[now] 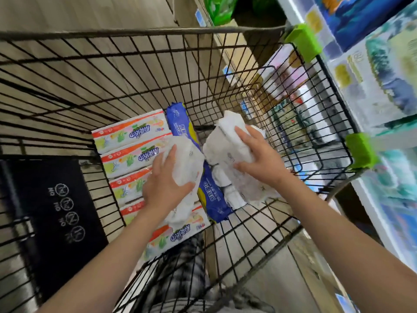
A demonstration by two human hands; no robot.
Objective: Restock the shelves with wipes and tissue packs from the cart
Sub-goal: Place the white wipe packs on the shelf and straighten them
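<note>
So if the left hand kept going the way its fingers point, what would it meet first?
Beyond the white pack it grips, the left hand would probably meet the blue pack lying ahead in the cart, though depth is unclear.

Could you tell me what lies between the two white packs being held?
The head view shows a blue pack in the cart between the left white pack and the right white pack.

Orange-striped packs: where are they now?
Head view: the orange-striped packs lie in a row along the cart's left side, beside the blue packs, partly under the left hand.
</note>
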